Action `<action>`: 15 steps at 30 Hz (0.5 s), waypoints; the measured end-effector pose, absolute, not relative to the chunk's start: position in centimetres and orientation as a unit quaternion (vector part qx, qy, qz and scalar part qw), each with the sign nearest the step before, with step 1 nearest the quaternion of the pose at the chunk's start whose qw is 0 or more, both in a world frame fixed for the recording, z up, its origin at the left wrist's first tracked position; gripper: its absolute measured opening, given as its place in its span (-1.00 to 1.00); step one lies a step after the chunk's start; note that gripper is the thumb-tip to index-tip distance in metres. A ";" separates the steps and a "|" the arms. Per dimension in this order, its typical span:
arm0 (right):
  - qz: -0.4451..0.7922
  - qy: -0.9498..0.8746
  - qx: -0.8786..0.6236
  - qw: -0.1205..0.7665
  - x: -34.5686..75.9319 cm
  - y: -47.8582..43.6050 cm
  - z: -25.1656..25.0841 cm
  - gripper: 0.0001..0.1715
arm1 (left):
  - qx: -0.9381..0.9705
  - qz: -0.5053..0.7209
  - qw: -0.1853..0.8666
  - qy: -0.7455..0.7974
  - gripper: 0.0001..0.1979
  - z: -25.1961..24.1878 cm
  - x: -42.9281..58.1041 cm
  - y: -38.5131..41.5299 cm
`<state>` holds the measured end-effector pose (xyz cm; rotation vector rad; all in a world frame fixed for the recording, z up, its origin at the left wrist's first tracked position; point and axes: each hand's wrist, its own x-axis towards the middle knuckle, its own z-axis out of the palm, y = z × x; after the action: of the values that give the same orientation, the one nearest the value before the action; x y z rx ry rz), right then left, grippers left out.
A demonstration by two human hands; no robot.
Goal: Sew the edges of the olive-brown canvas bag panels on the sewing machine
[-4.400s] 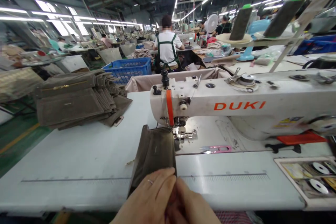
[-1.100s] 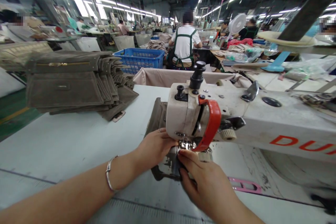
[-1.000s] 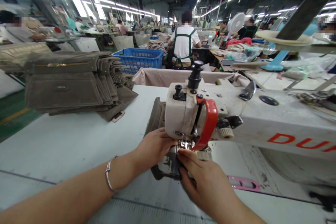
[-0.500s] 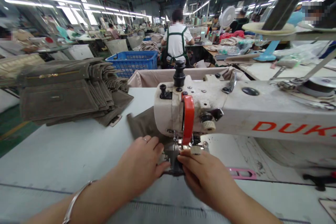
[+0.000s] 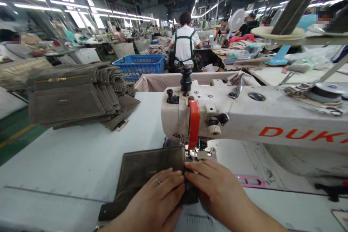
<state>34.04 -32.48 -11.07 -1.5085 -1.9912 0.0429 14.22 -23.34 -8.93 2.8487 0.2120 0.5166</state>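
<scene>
A dark olive-brown bag panel [image 5: 152, 159] with stitched edges and a small label patch lies at the sewing machine's [image 5: 212, 105] needle area, its far right corner by the presser foot [image 5: 191, 154]. My left hand [image 5: 163, 192], with a ring on one finger, rests flat across the panel, fingers stretched toward its right edge. At that same edge, just in front of the presser foot, my right hand [image 5: 217, 185] grips the panel with its fingertips; its thumb is hidden. A strap-like end [image 5: 108, 210] of the piece sticks out at the lower left.
A stack of similar brown bag pieces [image 5: 67, 98] with zips sits at the table's left. Beyond are a blue plastic crate [image 5: 141, 66], a cloth-lined bin [image 5: 163, 81] and a seated person [image 5: 185, 41]. A pink plastic piece [image 5: 250, 181] lies under the machine arm.
The panel has swung round from behind the machine head toward me and now lies in front and left of the needle. My left hand has moved nearer and lies on it.
</scene>
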 end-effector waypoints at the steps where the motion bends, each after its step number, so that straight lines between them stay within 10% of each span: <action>1: 0.014 -0.756 -0.573 0.317 34.0 -32.5 -11.2 -0.57 | 0.973 0.181 0.122 0.073 -0.67 -8.9 14.2 -23.3; 15: 0.039 -0.715 -0.660 0.227 34.2 -31.6 -11.3 -0.54 | 0.972 0.152 0.165 0.067 -0.65 -8.7 16.6 -19.0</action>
<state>34.23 -31.56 -11.34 -1.8175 -1.9714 0.1075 16.60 -19.04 -8.72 2.7697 0.1918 0.4342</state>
